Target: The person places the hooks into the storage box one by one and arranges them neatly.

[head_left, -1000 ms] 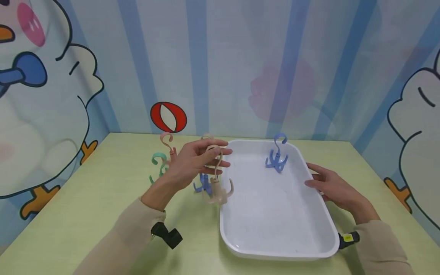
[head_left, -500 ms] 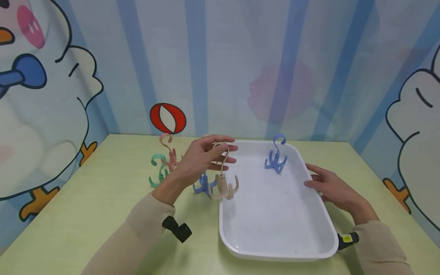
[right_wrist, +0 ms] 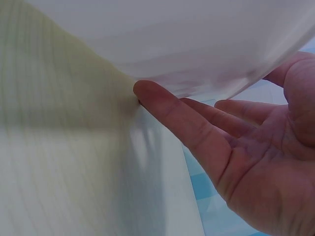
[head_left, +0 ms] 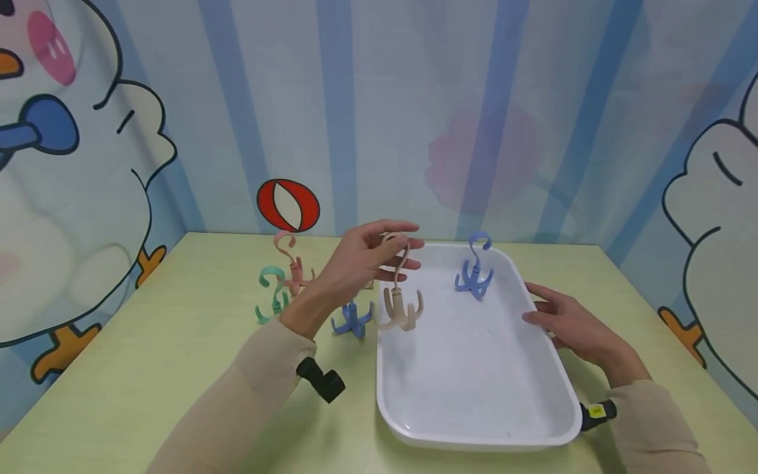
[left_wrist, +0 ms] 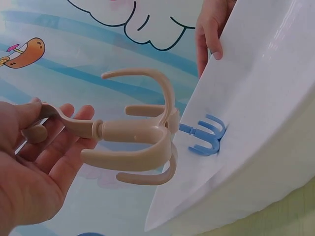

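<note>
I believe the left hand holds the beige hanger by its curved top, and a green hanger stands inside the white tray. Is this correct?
Not quite: a blue hanger stands inside the white tray, not a green one, as the head view shows. The left hand holds the beige hanger by its curved top.

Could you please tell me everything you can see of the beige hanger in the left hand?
The beige hanger is glossy and plastic-looking, with a curved top hook, a ringed neck and four visible upturned prongs. The left hand holds it by the hook; it hangs nearly upright over the left side of the white tray, apparently not touching it.
</note>
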A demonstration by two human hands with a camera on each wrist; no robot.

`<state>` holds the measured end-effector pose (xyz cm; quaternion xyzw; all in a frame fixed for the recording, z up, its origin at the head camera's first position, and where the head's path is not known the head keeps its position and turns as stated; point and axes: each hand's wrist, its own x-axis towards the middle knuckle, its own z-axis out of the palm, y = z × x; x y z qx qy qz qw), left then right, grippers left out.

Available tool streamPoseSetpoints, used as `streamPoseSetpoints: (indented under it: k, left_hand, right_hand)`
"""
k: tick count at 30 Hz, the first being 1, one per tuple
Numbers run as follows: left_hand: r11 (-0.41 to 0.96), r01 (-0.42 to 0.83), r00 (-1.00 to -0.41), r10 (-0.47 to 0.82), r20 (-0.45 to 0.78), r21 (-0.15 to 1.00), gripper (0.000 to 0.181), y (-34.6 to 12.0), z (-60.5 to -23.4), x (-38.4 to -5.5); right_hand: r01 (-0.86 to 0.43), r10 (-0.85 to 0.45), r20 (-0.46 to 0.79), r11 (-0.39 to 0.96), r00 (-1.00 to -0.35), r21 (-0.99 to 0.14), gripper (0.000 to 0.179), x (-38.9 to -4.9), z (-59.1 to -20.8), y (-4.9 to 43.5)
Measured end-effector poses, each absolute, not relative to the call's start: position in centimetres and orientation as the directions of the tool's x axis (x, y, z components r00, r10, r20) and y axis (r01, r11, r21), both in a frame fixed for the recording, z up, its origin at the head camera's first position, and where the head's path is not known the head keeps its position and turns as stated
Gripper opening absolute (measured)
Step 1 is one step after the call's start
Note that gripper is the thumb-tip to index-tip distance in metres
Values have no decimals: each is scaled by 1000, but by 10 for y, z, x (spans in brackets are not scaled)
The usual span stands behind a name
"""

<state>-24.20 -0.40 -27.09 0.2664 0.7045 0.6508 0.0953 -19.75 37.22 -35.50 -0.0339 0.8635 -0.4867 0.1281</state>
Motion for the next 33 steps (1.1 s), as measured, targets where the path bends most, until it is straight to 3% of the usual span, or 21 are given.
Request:
streamPoseSetpoints:
  k: [33]
  left_hand:
    - [37, 237, -873, 447, 196, 971, 31, 32, -286, -285]
  right_hand:
    - [77, -180, -197, 520, -964, -851, 80, -199, -357, 373]
